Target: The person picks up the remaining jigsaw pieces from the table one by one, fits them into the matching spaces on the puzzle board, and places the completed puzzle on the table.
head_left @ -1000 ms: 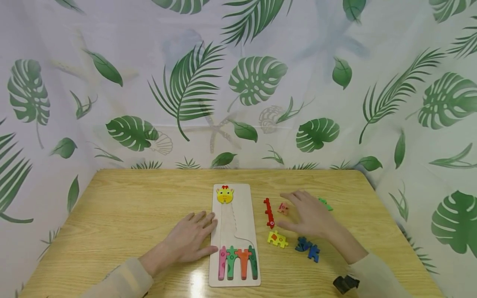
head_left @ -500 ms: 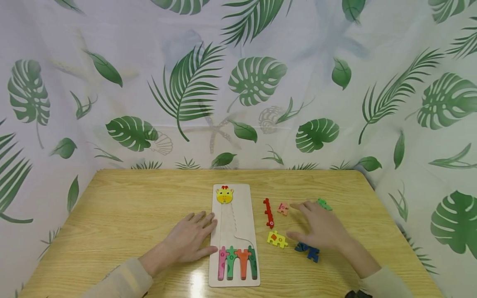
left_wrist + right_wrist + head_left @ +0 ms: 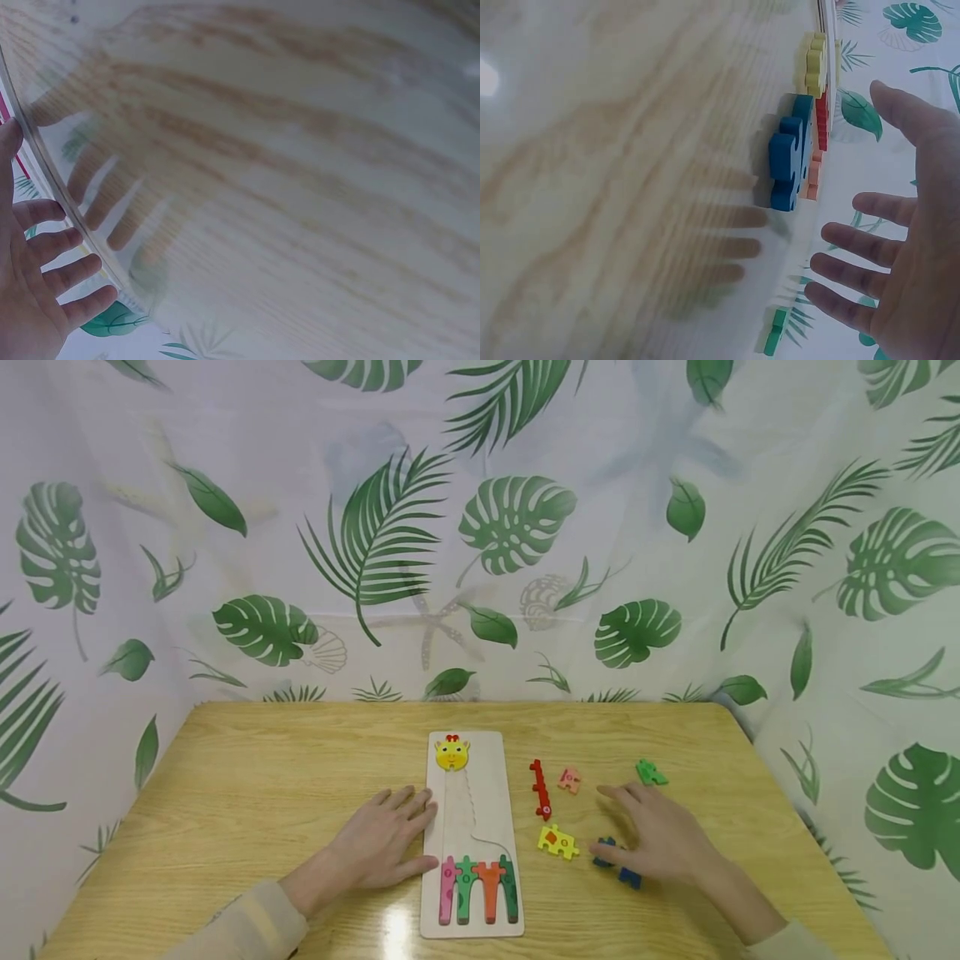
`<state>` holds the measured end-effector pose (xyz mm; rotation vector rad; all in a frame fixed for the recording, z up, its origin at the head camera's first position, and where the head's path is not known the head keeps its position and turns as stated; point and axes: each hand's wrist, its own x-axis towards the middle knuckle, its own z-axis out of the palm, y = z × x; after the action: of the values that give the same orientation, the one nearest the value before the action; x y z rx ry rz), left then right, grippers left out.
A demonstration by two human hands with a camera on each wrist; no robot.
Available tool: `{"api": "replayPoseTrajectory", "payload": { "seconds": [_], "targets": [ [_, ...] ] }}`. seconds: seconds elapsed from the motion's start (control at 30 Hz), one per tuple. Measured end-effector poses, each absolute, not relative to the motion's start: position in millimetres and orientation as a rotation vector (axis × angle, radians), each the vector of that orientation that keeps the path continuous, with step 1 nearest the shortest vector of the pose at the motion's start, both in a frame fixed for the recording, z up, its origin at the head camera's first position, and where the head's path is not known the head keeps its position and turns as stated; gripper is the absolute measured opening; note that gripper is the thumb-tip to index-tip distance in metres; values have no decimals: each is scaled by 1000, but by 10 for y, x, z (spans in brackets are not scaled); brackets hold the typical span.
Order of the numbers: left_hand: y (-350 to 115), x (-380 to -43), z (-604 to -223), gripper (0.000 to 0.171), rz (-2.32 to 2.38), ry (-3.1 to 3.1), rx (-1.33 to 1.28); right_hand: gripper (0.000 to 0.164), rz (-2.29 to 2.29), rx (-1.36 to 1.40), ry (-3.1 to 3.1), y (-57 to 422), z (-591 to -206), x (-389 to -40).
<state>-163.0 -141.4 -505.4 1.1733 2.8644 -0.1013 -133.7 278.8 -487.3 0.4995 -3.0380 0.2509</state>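
Observation:
A pale wooden puzzle board (image 3: 487,785) lies on the table, with a yellow giraffe head (image 3: 452,753) at its top and pink, green, orange and dark green leg pieces (image 3: 491,893) at its bottom. My left hand (image 3: 382,839) rests at the board's left edge, fingers straight and spread. My right hand (image 3: 663,835), fingers extended, is over the blue pieces (image 3: 630,878) and partly hides them in the head view. The right wrist view shows the blue pieces (image 3: 787,161) apart from the spread fingers, with nothing in that hand.
Between the board and my right hand lie a red notched strip (image 3: 541,789), a small salmon piece (image 3: 570,780) and a yellow piece (image 3: 558,842). A green piece (image 3: 651,772) lies farther back. Leaf-printed cloth (image 3: 480,568) hangs behind the wooden table (image 3: 300,735).
My right hand has moved right and toward me, away from the salmon piece and over the blue pieces, uncovering the green one. My left hand and the board stay put.

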Motion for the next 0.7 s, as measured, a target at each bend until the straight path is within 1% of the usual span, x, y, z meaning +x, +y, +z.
{"api": "replayPoseTrajectory", "payload": {
  "seconds": [0.27,0.43,0.7],
  "targets": [
    [-1414,-1624,-5047,75,-103,2875,1190,89,192,550,-3075,2844,-4967,-1234],
    [-1412,-1623,-5047,75,-109,2876,1183,92,199,522,-3081,2881,-4992,-1161],
    [-1410,-1620,-5044,75,-110,2868,1171,90,207,499,-3082,2938,-5023,-1069]
  ]
}}
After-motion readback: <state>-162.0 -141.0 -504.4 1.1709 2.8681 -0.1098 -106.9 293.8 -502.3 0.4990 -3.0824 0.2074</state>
